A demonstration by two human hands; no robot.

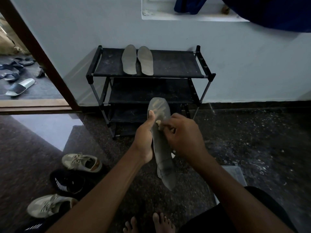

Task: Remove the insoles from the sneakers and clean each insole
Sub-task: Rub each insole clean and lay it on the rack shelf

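Observation:
My left hand (145, 137) grips a long grey insole (162, 148) from its left edge, thumb lying on its upper face. The insole's toe end points up and away and shows pale worn streaks. My right hand (182, 133) has its fingers curled round a small pale cleaning piece (159, 123), which it presses against the insole's face; I cannot tell what the piece is. Two more grey insoles (137, 60) lie side by side on the top shelf of the black shoe rack (176, 64). On the floor at the left lie two beige sneakers (81, 162) (50, 206) and a black one (68, 182).
The shoe rack stands against a pale wall straight ahead. A doorway at the left opens onto several sandals (19, 87). A translucent plastic tub (234, 175) sits by my right forearm. My bare feet (151, 224) are on the dark speckled floor below.

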